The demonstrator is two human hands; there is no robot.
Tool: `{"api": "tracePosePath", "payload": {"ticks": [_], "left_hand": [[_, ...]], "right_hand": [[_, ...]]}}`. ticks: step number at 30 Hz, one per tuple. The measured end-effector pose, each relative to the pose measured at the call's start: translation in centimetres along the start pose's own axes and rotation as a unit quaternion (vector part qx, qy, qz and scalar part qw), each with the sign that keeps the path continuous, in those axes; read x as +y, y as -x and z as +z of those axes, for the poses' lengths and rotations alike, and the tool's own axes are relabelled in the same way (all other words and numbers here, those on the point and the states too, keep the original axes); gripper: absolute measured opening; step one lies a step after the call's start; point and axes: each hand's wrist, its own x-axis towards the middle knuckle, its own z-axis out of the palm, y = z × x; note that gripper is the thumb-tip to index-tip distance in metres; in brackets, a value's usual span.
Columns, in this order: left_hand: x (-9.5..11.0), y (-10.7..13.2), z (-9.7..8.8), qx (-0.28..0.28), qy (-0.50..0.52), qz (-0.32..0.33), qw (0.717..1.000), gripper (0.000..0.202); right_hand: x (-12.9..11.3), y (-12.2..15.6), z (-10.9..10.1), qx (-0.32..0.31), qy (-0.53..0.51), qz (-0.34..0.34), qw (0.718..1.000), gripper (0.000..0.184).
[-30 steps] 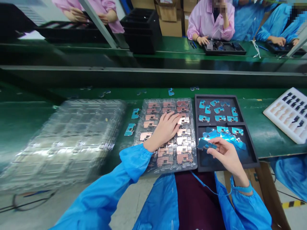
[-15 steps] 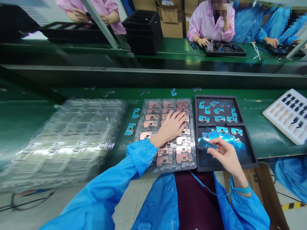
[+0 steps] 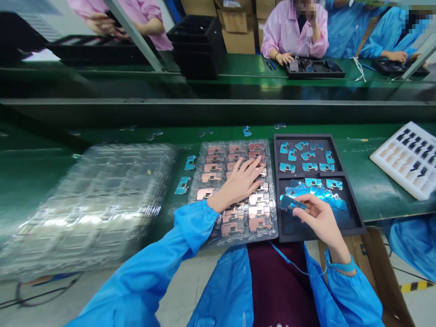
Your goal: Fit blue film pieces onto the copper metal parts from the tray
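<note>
My left hand [image 3: 240,183] lies on a clear plastic tray [image 3: 204,181] filled with several copper-coloured metal parts [image 3: 259,224], its fingers stretched out and spread over the upper right pockets. My right hand [image 3: 317,217] hovers over the near compartment of a black tray [image 3: 354,213] and pinches a small dark blue part [image 3: 289,203] between thumb and fingers. Several blue film-covered parts [image 3: 309,167] lie in the black tray's far compartment, and a heap of them [image 3: 323,188] fills the near one.
A stack of clear empty trays [image 3: 91,200] stands at the left on the green bench. Loose blue parts [image 3: 184,184] lie beside the copper tray. A white tray [image 3: 408,159] sits far right. Across the conveyor, other people in pink and blue coats work at black trays [image 3: 315,69].
My left hand has slid a little up the copper tray with its fingers spreading. My right hand still holds the dark part in about the same place.
</note>
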Motion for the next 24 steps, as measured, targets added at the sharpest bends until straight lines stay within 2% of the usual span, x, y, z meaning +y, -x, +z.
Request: {"api": "tracePosePath", "payload": {"ticks": [3,4,6,8,11,12,13,16,19,21,24], "left_hand": [[2.6,1.5,-2.4,0.034,0.116,-0.047,0.992,0.065],[3.9,2.3,-3.4,0.042,0.176,-0.074,0.981,0.064],[6.7,4.0,-5.2,0.037,0.316,-0.128,0.939,0.054],[9.5,5.6,-6.0,0.006,0.471,-0.163,0.867,0.048],[12.6,6.9,-5.3,-0.018,0.657,-0.189,0.730,0.043],[13.3,7.1,-4.8,-0.005,0.686,-0.204,0.699,0.041],[13.9,7.1,-4.2,0.018,0.698,-0.224,0.680,0.038],[15.0,6.6,-3.1,0.102,0.688,-0.285,0.660,0.032],[15.6,6.2,-2.8,0.148,0.670,-0.307,0.659,0.031],[15.9,6.2,-2.9,0.161,0.655,-0.315,0.667,0.030],[16.3,6.3,-3.0,0.168,0.631,-0.319,0.686,0.028]], "right_hand": [[-1.1,0.2,0.1,-0.008,0.001,-0.015,1.000,0.029],[-1.6,0.3,0.1,-0.016,0.006,-0.023,1.000,0.029],[-2.7,0.3,0.1,-0.038,0.024,-0.038,0.998,0.030],[-3.7,0.3,0.1,-0.068,0.048,-0.045,0.996,0.031],[-4.5,0.2,0.6,-0.117,0.101,-0.065,0.986,0.027],[-4.6,0.2,0.9,-0.119,0.126,-0.086,0.981,0.025],[-4.6,0.1,1.2,-0.108,0.154,-0.115,0.975,0.024],[-4.2,0.2,2.2,-0.026,0.217,-0.222,0.950,0.021],[-3.9,0.5,2.9,0.038,0.238,-0.286,0.928,0.010],[-3.7,0.7,3.2,0.053,0.243,-0.294,0.923,0.007],[-3.6,0.8,3.4,0.054,0.230,-0.260,0.936,0.004]]}}
